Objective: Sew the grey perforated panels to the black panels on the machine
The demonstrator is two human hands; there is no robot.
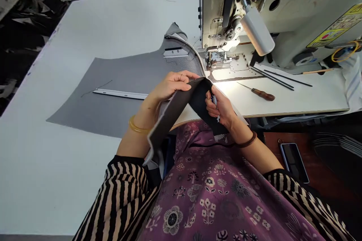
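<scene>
White table (62, 173): extends across the left and centre. Sewing machine (285, 11): stands at far right. Grey panel (127, 71): lies on the table from the left to the machine's near side, with its near right part raised in both hands. Left hand (171, 84): thumb and fingers clamped on the panel's edge. Right hand (222, 107): fingers curled together around a small tool (214, 100), mostly hidden. White strip (121, 94): rests on the panel, left. Awl (263, 94): lies right of the right hand.
</scene>
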